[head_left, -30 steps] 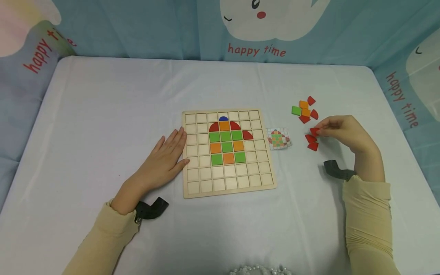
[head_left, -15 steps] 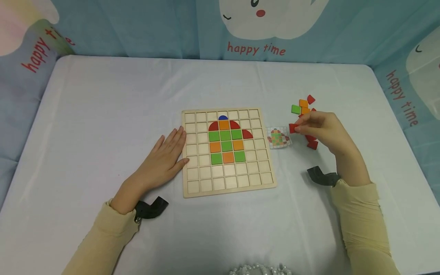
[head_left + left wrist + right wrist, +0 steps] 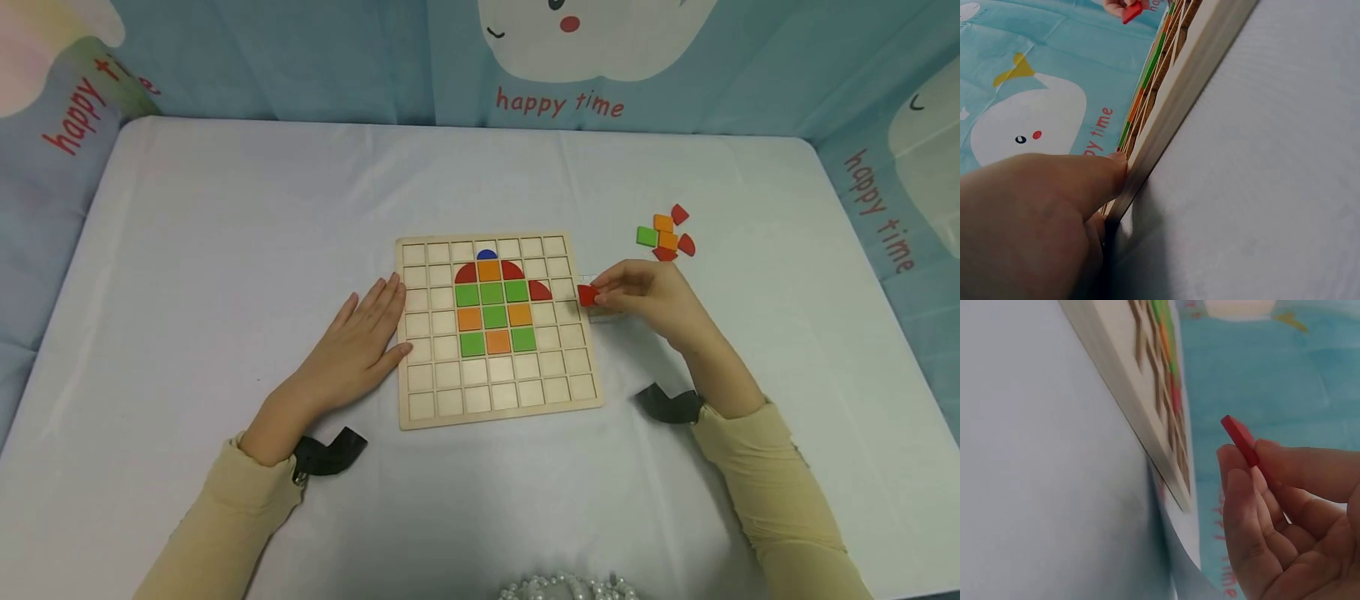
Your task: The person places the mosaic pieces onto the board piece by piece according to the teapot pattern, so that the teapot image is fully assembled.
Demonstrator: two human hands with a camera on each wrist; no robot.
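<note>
A pale wooden grid board (image 3: 465,400) lies on the table with orange, green, red and blue tiles set in its cells. My left hand (image 3: 345,350) lies with its fingers straight, fingertips and thumb touching the board's left edge. In the left wrist view the thumb (image 3: 1113,172) overlaps that edge. My right hand (image 3: 652,300) pinches a red quarter-circle tile (image 3: 587,295) between thumb and fingers, at the board's right edge. The right wrist view shows the same red tile (image 3: 1239,440) tilted in the fingertips. Most of the small printed pattern card is hidden under the right hand.
Loose tiles lie at the back right: a green square (image 3: 647,237), orange squares (image 3: 663,223) and red quarter-circles (image 3: 686,244). Black wrist devices (image 3: 330,452) stick out from both sleeves. White beads (image 3: 566,588) show at the front edge; a blue printed curtain (image 3: 300,62) stands behind the table.
My right hand has moved left from the loose red tiles to the board's right edge, carrying one red tile and covering the card. The left hand has stayed in place.
</note>
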